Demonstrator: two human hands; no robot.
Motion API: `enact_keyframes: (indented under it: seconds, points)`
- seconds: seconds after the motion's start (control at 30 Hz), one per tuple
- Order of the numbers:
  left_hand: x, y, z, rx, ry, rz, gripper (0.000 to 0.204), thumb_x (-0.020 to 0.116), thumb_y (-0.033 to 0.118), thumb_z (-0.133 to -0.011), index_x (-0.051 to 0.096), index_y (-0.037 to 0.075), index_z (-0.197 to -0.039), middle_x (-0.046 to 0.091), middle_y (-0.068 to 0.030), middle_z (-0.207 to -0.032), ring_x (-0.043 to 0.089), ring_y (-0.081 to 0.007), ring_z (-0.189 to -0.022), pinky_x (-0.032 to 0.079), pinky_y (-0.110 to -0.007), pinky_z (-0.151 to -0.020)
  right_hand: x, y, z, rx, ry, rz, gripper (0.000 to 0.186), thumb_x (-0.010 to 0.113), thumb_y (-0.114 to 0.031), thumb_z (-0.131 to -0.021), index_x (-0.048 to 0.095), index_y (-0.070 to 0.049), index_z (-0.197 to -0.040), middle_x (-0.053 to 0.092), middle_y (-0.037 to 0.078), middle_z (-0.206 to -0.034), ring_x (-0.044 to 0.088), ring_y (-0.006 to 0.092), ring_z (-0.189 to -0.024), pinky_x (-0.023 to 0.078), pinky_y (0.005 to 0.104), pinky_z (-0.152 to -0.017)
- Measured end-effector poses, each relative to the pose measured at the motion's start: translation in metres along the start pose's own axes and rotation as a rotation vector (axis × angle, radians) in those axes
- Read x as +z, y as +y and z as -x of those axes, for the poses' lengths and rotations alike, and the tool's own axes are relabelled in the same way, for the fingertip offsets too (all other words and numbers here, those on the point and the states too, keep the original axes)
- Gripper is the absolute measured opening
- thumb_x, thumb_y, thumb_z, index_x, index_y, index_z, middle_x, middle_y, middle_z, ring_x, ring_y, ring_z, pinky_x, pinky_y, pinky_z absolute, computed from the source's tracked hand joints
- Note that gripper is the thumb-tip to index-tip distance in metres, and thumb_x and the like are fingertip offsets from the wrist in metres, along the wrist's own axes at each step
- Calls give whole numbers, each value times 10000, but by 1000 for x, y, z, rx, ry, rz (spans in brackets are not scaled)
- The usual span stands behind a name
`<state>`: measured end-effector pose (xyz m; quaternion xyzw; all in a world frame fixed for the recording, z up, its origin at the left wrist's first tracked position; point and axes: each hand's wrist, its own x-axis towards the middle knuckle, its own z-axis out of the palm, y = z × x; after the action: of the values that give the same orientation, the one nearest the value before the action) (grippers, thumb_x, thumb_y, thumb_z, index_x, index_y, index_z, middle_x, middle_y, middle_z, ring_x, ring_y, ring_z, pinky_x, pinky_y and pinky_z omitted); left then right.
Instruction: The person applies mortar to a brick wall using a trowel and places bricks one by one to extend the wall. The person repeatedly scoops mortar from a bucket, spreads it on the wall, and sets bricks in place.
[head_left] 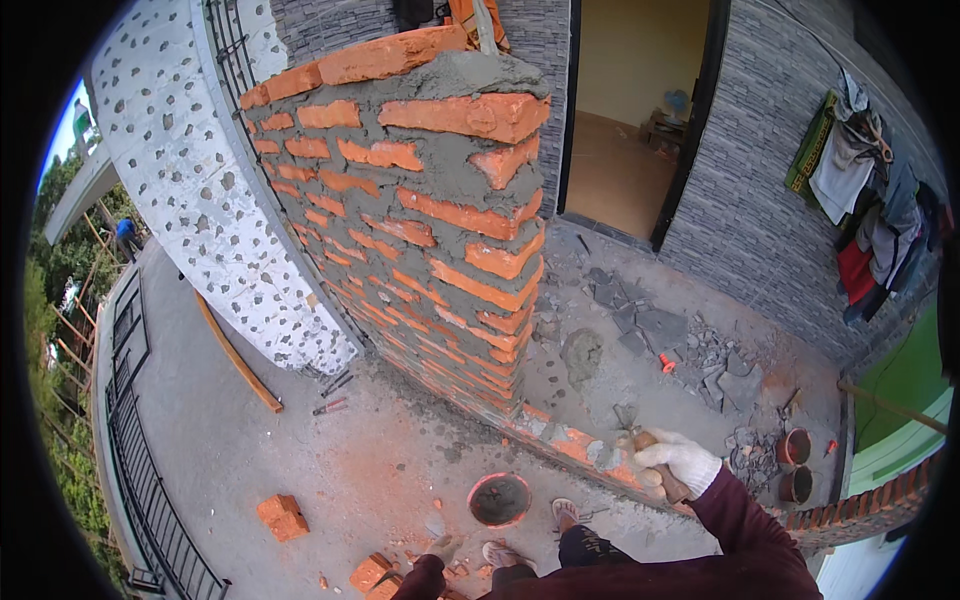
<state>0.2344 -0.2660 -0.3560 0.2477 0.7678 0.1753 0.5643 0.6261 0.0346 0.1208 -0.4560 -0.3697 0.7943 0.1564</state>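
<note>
My right hand (682,460), in a white knitted glove, is closed round the wooden handle of a trowel (627,414). It is above the low brick course (570,440) that runs out from the foot of the tall wall. The small grey blade points away from me, toward that wall. Low in the picture, my left hand (441,547) hangs near loose bricks (371,572), fingers seemingly stretched out with nothing visible in them. Between my feet and the low course stands a bucket (499,499) of grey mortar. The tall brick wall (450,210) has wet-looking grey joints.
Broken tiles and rubble (650,325) litter the floor beyond the low course. Two small buckets (795,447) stand at the right. A brick stack (283,517), a wooden strip (238,350) and a black metal railing (140,440) lie to the left. Clothes (865,200) hang by the doorway (640,110).
</note>
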Motion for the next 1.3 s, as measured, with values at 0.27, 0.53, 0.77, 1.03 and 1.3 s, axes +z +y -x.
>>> enact_keyframes:
  seconds: [0.27,0.53,0.77,1.03,1.3]
  points:
    - [-92,71,29,10,252,-76,792,672,501,-958,467,-24,-1515,520,-194,-1537,487,-293,-1430,389,-375,-1166,14,-184,2,-562,-162,-63,450,646,-132,-935,509,74,-1310,544,37,-845,549,105,-618,429,269,-447]
    - [-48,82,68,-26,366,111,769,683,491,-957,482,-3,-1512,547,-190,-1511,526,-302,-1389,411,-385,-1140,64,-313,-29,-850,-132,417,489,669,-201,-927,504,55,-1310,586,65,-735,555,124,-498,515,287,-447]
    - [4,54,60,-107,352,128,764,702,517,-946,519,8,-1486,620,-148,-1415,593,-277,-1262,497,-381,-1002,49,-279,-116,-1532,191,1222,416,560,-211,-927,526,92,-1210,608,344,-1120,632,491,-1013,529,523,-874]
    - [23,88,53,-165,411,241,705,731,508,-928,568,86,-1468,675,-55,-1263,629,-186,-1011,533,-349,-803,13,-263,-128,-1557,222,1119,563,619,-223,-942,487,104,-1382,585,329,-1325,604,468,-1191,524,485,-995]
    - [8,116,56,-149,278,167,667,686,498,-963,560,96,-1480,647,-95,-1359,632,-223,-1125,541,-396,-905,-1,-285,-130,-1741,217,1174,567,650,-185,-899,492,53,-1388,642,237,-1120,670,413,-1006,567,472,-839]
